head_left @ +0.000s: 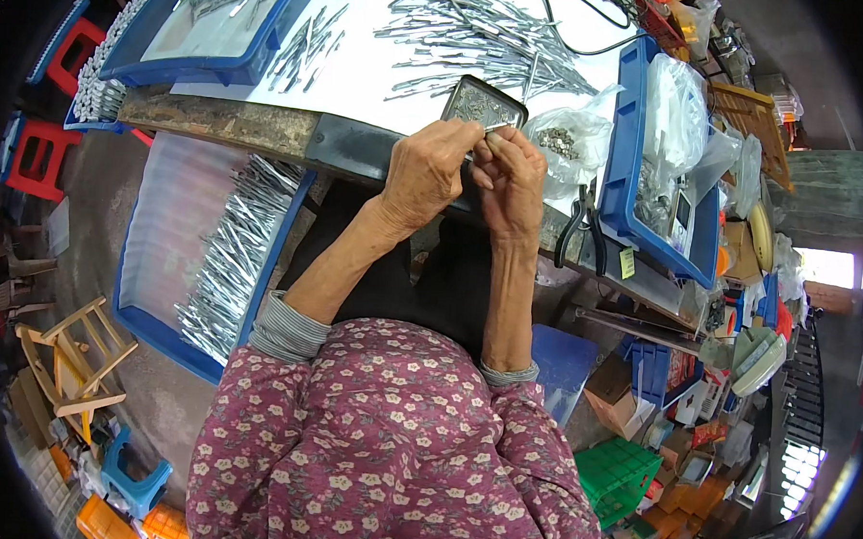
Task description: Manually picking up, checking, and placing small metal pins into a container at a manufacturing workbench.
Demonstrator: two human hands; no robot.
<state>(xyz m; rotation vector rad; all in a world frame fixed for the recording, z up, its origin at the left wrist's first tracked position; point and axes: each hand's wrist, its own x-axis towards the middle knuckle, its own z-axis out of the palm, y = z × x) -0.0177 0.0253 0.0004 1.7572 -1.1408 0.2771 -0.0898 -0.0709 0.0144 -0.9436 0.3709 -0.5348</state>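
My left hand (426,168) and my right hand (513,177) meet at the table's front edge, fingers pinched together. Between their fingertips shows a small silvery metal piece (496,130); most of it is hidden by the fingers. Just beyond them lies a dark shallow tray (479,100) holding many tiny metal parts. Thin silvery metal strips (480,40) are heaped on the white tabletop behind it. A clear plastic bag (577,131) with small round metal parts sits to the right of my right hand. Black-handled pliers (584,228) rest at the table edge nearby.
A blue bin (624,153) with plastic bags stands on the right. Another blue bin (257,64) of strips is at the upper left. Below, a blue-rimmed crate (145,329) holds more strips. A wooden stool (86,360) and a green crate (620,475) stand on the floor.
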